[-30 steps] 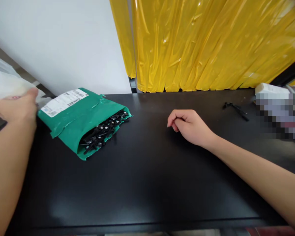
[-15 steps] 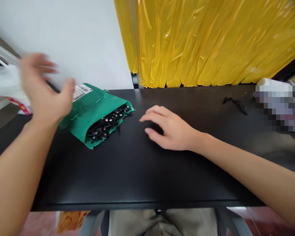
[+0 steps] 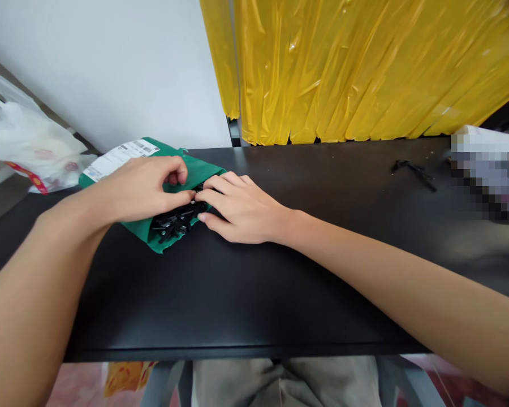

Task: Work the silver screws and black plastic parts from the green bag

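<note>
A green mailing bag [image 3: 197,172] lies on its side on the black table, its torn mouth facing right and toward me. Small black plastic pieces [image 3: 176,223] with shiny round spots fill the mouth. My left hand [image 3: 152,183] reaches over the bag, its index finger curled and its thumb stretched across the opening, a gap between them. From the right, my right hand [image 3: 241,209] meets the pieces at the mouth, fingers spread and thumb apart from them. The fingertips of both hands almost meet there. Neither hand visibly grips a piece.
A black piece [image 3: 414,172] lies alone at the table's back right, near a blurred-out object [image 3: 487,169]. At the far left sits a white plastic bag [image 3: 46,152]. Behind the black table [image 3: 254,305] hang a white panel and yellow plastic sheeting [image 3: 322,73].
My left hand has come down and right, from above the bag to its mouth. My right hand has moved left from the bare table to the black pieces.
</note>
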A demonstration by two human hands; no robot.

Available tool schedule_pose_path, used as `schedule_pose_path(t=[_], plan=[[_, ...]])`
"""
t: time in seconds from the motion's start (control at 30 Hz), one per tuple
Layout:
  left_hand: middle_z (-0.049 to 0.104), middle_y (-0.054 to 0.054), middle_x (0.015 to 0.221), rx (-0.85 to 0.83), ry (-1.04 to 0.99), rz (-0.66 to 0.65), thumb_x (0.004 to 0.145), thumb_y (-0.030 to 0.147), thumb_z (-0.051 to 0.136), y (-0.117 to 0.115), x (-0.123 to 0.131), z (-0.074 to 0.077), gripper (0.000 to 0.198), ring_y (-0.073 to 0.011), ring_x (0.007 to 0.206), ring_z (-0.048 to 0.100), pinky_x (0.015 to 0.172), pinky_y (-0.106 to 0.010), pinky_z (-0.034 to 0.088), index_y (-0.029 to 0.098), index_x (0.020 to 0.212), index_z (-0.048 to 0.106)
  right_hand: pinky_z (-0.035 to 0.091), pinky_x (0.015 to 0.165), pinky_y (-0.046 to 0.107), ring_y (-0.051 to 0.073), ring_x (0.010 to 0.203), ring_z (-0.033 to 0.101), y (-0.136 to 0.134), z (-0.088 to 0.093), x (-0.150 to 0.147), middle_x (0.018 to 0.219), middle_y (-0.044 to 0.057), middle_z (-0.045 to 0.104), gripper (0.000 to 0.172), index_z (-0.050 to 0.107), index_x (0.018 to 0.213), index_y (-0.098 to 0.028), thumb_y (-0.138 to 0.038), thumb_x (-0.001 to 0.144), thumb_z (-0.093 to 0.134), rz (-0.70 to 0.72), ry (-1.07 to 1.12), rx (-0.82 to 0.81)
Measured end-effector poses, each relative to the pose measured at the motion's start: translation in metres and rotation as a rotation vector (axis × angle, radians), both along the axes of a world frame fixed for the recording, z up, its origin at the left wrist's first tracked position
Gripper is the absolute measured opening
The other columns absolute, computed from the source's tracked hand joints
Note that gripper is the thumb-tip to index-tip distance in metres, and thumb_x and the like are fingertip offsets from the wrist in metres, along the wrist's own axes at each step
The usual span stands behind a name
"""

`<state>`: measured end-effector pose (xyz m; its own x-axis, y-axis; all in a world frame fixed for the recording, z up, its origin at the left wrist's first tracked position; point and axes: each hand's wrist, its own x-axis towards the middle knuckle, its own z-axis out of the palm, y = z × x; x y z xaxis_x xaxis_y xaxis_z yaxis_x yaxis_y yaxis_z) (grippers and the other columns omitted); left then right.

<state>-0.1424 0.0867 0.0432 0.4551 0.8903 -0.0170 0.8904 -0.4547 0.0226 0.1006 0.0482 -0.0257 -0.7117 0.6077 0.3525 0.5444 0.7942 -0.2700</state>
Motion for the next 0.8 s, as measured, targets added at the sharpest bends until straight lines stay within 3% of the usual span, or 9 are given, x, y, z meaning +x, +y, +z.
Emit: schedule_pose_path(t=[0.23,0.8], plan=[[0.065,0.0,0.088,-0.153,-0.026,0.075,0.089,0.052,0.064,-0.0049,0.0002,0.0051,0.031,-0.0218,0.078,0.058,0.072,-0.034,0.042,0.024,0.103,0.058,0.048,0.105,0.053,0.033,0.135,0.058,-0.0013,-0.0053,0.003,0.146,0.014,0.07,0.035,0.068,0.141,-0.017,-0.033,0.114,0.051,0.009,0.057,0.007],[0.071,-0.001,0.081,-0.148,-0.16,0.059,0.083,0.034,0.059,-0.0031,-0.0041,0.0025,0.016,-0.0214,0.075,0.065,0.075,-0.036,0.049,0.024,0.097,0.059,0.048,0.101,0.049,0.031,0.128,0.061,0.0002,-0.0075,0.0012,0.14,0.013,0.072,0.037,0.069,0.143,-0.016,-0.034,0.116,0.051,-0.007,0.096,-0.029]])
